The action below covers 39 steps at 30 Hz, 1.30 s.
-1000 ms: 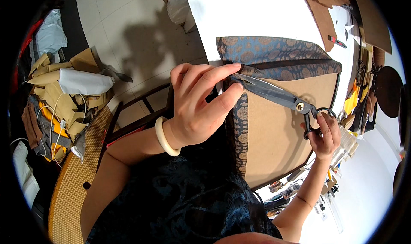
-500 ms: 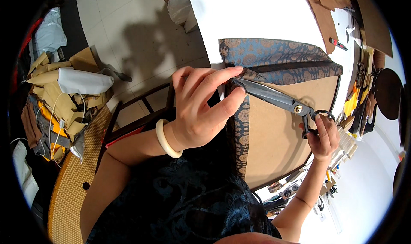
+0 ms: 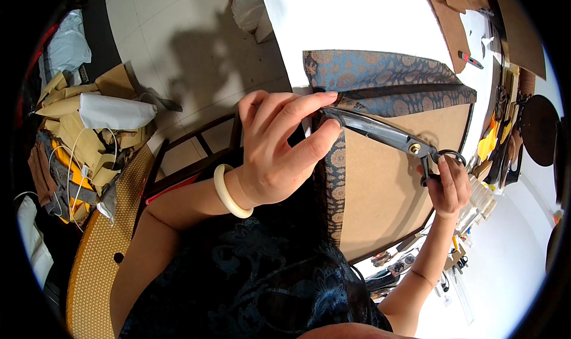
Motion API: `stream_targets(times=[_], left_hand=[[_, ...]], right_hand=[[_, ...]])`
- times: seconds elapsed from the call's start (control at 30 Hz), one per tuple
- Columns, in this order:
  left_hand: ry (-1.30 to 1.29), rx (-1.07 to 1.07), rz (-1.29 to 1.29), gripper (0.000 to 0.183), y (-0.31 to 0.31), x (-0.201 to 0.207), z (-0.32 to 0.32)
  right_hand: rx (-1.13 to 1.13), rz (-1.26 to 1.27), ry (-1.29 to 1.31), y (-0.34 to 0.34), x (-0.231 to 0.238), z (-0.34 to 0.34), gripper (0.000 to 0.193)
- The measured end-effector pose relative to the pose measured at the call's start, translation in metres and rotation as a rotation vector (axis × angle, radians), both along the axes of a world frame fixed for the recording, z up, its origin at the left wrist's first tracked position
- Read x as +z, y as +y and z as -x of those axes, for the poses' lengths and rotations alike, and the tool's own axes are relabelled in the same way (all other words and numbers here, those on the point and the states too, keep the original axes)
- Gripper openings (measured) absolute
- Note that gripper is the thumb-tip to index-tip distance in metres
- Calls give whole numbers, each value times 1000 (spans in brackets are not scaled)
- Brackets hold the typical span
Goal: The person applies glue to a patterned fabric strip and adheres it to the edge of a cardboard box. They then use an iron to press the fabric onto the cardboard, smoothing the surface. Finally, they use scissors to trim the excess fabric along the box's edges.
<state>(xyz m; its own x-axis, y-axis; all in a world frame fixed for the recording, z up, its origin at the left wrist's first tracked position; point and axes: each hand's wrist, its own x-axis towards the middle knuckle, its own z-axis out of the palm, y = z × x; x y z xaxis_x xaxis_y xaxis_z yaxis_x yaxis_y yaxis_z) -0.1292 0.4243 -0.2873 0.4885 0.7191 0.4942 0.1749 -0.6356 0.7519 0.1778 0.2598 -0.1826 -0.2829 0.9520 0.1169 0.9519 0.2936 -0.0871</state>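
My right hand [image 3: 451, 187] is closed round the handles of large dark scissors [image 3: 386, 132]. Their long blades point left, to the near-left corner of a board [image 3: 386, 184] with a tan face. Blue-and-brown patterned fabric [image 3: 380, 71] stands in a raised flap along the board's far side, and a patterned strip [image 3: 336, 190] covers its left edge. At the corner my left hand [image 3: 276, 143] has its index fingertip and thumb pressed on the fabric, with the blade tips between them. Its other fingers are bent. Just what lies between the blades is hidden.
The board lies on a white table [image 3: 351, 18]. Brown cloth [image 3: 446, 24] and a red-and-black cutter [image 3: 470, 59] are at the far right. To the left stand a dark wooden frame [image 3: 202, 143], a woven surface [image 3: 101, 261] and a heap of brown paper scraps [image 3: 77, 137].
The lower scissor handle has come slightly up toward the upper one, and the blades look a little closer together. My left hand stays at the corner.
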Motion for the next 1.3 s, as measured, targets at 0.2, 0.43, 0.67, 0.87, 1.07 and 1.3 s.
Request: stream_targets(times=[0.2, 0.43, 0.67, 0.87, 1.07, 1.3], left_hand=[[22, -6, -5, 29, 1, 2, 1], [18, -4, 1, 28, 1, 2, 0], [-11, 24, 18, 27, -3, -2, -2], [-210, 98, 102, 21, 3, -1, 12], [-126, 339, 344, 7, 46, -38, 73], [686, 350, 94, 40, 102, -101, 169]], right_hand=[[13, -31, 39, 2, -8, -1, 51], [-9, -14, 68, -3, -15, -4, 52], [-27, -3, 70, -8, -16, -2, 56], [-84, -135, 44, -26, -11, 7, 53], [-493, -483, 40, -95, -7, 18, 50], [-1169, -753, 472, -241, -14, 71, 41]])
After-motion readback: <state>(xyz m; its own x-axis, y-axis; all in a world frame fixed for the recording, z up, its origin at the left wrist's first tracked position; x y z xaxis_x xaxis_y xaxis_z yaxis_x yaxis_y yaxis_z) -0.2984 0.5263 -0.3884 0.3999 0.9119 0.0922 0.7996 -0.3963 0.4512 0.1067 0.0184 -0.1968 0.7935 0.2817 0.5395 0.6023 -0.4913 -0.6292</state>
